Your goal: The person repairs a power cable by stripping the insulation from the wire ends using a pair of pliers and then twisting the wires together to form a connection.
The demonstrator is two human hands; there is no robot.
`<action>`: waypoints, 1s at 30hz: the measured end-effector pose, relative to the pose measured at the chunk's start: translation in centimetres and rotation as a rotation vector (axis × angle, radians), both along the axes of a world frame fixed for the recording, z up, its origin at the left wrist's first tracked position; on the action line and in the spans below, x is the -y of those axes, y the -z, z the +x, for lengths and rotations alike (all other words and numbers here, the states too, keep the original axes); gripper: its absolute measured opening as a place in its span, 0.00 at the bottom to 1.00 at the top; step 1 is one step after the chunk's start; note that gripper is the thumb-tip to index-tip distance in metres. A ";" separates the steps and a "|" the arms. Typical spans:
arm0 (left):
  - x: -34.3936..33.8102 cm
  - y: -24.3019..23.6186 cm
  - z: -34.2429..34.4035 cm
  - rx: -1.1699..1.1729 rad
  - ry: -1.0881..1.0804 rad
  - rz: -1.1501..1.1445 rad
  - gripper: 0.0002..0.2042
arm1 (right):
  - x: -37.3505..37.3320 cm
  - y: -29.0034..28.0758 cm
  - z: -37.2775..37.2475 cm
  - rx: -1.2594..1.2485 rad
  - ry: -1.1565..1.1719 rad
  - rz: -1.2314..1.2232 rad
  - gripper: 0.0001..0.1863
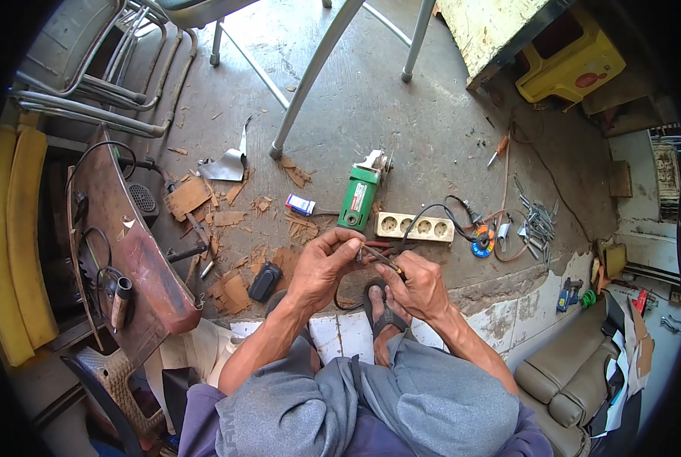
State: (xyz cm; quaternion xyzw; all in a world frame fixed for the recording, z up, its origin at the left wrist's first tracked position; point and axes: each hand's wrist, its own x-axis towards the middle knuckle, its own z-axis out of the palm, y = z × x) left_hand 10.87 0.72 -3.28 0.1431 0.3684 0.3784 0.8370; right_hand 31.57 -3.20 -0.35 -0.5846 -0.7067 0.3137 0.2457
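My left hand [321, 274] pinches the end of a dark cable [349, 306] that loops down between my hands. My right hand [422, 286] grips a slim dark tool with a yellow mark [384, 260], its tip at my left fingertips; its exact kind is unclear. Just beyond them lie a green angle grinder [359, 194], a white four-socket power strip [414, 227] and a small blue-and-white box [301, 204]. Red handles [381, 245] show partly behind my hands. A black oblong object [265, 281] lies left of my left hand.
Metal-legged furniture [310, 76] stands ahead. Cardboard scraps [188, 198] litter the floor. A metal-bracket pile [538, 225], colourful disc [483, 241] and orange-handled tool [498, 151] lie rightward. Yellow foam pads [5, 244] and a worn board [150, 274] are left; padded cushions [565, 365] are right.
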 end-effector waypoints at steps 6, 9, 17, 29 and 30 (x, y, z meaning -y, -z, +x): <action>-0.2 -0.4 -0.4 -0.125 0.072 0.071 0.12 | 0.1 -0.4 -0.1 -0.101 0.052 -0.297 0.17; -0.6 -0.6 -0.9 -0.200 0.138 0.101 0.13 | 0.0 -1.0 0.0 -0.177 0.088 -0.500 0.19; -0.2 0.0 -0.7 0.023 0.027 0.031 0.14 | -0.2 -0.4 -0.4 -0.168 0.058 -0.229 0.18; -0.4 -0.7 -0.7 -0.186 0.036 0.078 0.12 | -0.1 -0.4 -0.6 -0.149 0.032 -0.172 0.18; -0.4 -0.7 -0.8 -0.184 0.039 0.072 0.12 | 0.0 -0.3 -0.6 -0.142 0.029 -0.172 0.18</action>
